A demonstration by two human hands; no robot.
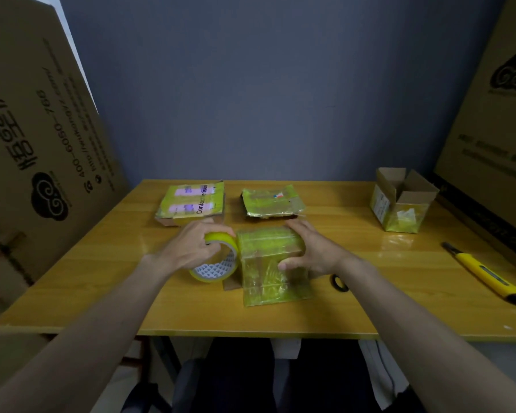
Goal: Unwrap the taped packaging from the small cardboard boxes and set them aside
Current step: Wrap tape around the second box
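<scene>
The left hand (191,248) curls its fingers over the top of a roll of yellow tape (218,260), gripping it where it stands on edge against the left side of the taped box (273,263). The right hand (313,251) wraps that box from the right, fingers bent over its top and thumb pressed flat on its front face. The box sits near the middle of the wooden table (102,278), shiny with yellow-green tape.

Behind it lie 2 flattened packages: the left one (191,202) reads "Contact Lenses", the right one (271,202) is too blurred to read. An opened small box (402,201) stands far right, near a yellow utility knife (486,272). The big carton (36,129) at the left shows "400-6060-766".
</scene>
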